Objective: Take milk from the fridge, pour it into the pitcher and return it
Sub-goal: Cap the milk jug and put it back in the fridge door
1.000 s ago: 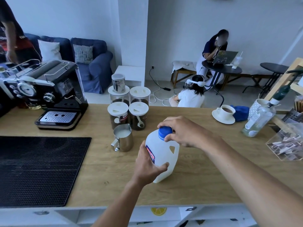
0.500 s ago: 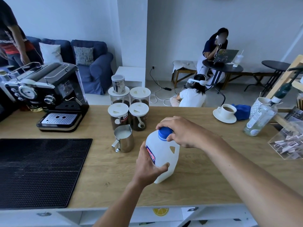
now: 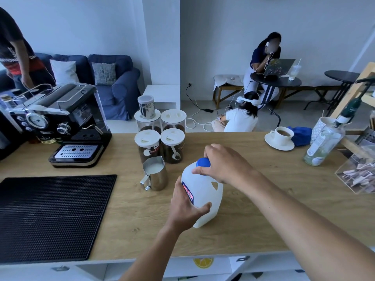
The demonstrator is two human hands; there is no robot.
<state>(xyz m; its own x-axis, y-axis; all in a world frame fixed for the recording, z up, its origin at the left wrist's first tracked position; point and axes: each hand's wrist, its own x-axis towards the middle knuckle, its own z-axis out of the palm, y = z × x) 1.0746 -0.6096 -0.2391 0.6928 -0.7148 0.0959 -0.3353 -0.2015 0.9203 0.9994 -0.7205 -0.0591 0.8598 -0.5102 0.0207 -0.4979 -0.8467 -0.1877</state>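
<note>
A white plastic milk jug [image 3: 205, 191] with a red and blue label stands upright on the wooden counter [image 3: 263, 209]. My left hand [image 3: 185, 207] grips its lower body from the near side. My right hand [image 3: 225, 162] is closed over its blue cap [image 3: 203, 162], fingers around the cap. Just left of the jug stands a steel pitcher [image 3: 155, 173] with milk in it, handle toward me. The fridge is out of view.
Several lidded coffee jars [image 3: 160, 136] stand behind the pitcher. An espresso machine [image 3: 60, 124] sits far left, a black rubber mat [image 3: 48, 216] near left. A cup on a saucer [image 3: 281, 136], a glass bottle [image 3: 322, 145] and a clear box [image 3: 359, 173] are at the right. Three people are beyond the counter.
My right hand's fingers have shifted a little around the blue cap. The jug, the pitcher and my left hand stay where they were.
</note>
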